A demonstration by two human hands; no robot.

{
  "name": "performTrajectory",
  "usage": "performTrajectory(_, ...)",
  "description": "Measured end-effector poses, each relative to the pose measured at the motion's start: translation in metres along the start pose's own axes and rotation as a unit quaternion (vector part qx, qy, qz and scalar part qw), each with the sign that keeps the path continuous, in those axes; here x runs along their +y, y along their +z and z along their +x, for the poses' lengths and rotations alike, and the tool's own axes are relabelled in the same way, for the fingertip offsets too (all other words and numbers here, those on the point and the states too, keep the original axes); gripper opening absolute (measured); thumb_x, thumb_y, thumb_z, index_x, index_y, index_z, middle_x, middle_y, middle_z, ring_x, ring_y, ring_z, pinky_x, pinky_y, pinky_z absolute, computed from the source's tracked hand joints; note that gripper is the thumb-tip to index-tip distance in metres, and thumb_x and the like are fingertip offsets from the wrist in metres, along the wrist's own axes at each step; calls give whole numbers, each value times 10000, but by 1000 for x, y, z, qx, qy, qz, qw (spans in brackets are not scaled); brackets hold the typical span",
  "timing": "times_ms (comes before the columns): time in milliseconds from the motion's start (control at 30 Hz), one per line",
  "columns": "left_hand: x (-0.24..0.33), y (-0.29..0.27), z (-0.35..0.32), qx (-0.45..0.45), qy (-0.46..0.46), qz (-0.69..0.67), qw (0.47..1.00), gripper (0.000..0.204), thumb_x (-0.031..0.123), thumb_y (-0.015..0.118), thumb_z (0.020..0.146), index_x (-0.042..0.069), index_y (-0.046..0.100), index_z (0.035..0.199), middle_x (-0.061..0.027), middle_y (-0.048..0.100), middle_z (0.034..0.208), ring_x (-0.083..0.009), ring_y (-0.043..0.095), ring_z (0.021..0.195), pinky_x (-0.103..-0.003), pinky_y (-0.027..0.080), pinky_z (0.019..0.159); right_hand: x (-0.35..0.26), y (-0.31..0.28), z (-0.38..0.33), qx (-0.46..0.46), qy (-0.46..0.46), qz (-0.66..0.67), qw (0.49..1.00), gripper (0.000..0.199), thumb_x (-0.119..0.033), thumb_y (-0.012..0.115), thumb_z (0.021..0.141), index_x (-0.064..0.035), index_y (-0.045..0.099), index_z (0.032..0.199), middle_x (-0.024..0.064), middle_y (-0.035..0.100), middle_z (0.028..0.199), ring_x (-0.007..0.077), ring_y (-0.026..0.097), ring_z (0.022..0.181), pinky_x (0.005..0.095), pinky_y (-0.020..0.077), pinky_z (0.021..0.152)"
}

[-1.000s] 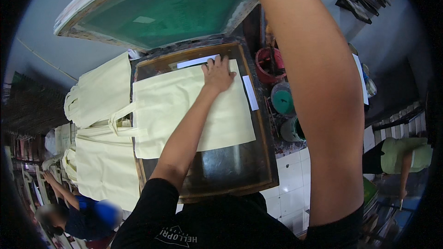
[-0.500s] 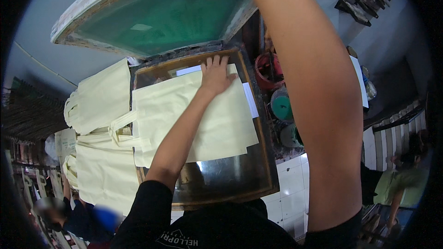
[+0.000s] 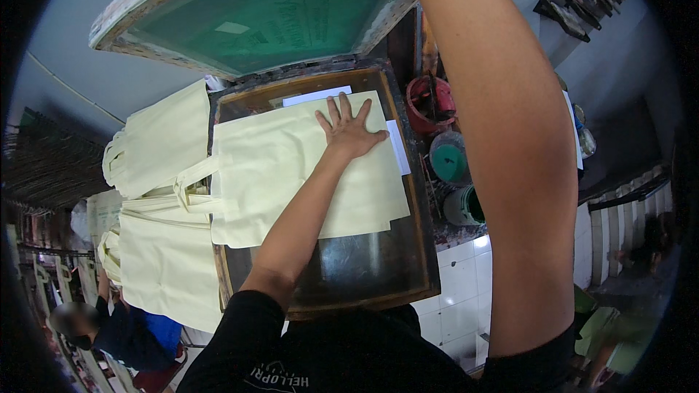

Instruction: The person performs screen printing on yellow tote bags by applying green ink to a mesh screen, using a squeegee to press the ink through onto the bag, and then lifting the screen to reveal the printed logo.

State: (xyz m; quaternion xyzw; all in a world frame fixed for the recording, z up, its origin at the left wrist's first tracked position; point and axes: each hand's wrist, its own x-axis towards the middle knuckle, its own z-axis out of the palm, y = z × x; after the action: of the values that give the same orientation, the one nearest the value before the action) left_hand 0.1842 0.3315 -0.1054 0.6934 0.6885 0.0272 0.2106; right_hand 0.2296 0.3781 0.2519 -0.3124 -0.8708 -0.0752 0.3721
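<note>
A pale cream tote bag [image 3: 269, 167] lies flat on a dark, glossy board [image 3: 349, 269] with a wooden rim, its handles hanging over the left side. My left hand [image 3: 347, 131] rests on the bag near its far right corner, palm down with fingers spread. White strips border the bag: one strip [image 3: 397, 147] at its right edge, another strip [image 3: 313, 94] at its far edge. Beyond the board, a green mesh printing screen [image 3: 269, 36] in a worn frame stands tilted up. My right forearm reaches past the top of the picture beside the screen, so that hand is out of sight.
Stacked cream tote bags [image 3: 167, 247] lie left of the board. To the right are a red bucket [image 3: 429, 104], a tub of green ink [image 3: 447, 160] and another container [image 3: 464, 206]. A person [image 3: 131, 338] is at lower left. White floor tiles [image 3: 459, 284] show at lower right.
My left hand has drawn back slightly from the bag's far edge, and its fingers have spread wider on the fabric. The whole view has shifted a little; the raised screen stays up.
</note>
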Motion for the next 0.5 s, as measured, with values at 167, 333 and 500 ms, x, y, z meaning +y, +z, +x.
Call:
performTrajectory(167, 7, -4, -1, -32, -50, -17, 998, 971, 680, 626, 821, 309, 208, 1616, -228, -16, 1680, -490, -118, 1521, -766, -56, 1120, -3, 3, -1, 5, -4, -9, 1000, 403, -328, 755, 845, 67, 751, 927, 299, 706, 950, 433, 696, 902, 463, 548, 822)
performTrajectory(333, 11, -12, 9, -68, -68, -3, 995, 1035, 702, 655, 789, 320, 170, 1620, -237, -20, 1676, -496, -95, 1522, -771, -30, 1121, -7, -4, -6, -5, 0, 5, 1000, 395, -320, 758, 851, 63, 754, 949, 294, 711, 959, 421, 700, 892, 455, 549, 821)
performTrajectory(500, 15, -23, 17, -34, -50, 8, 998, 1103, 700, 699, 752, 218, 209, 1615, -272, 94, 1651, -516, -2, 1515, -745, 38, 1138, -19, -15, -20, -38, 26, 30, 998, 377, -290, 730, 884, 81, 745, 953, 291, 712, 925, 412, 701, 860, 462, 550, 810)
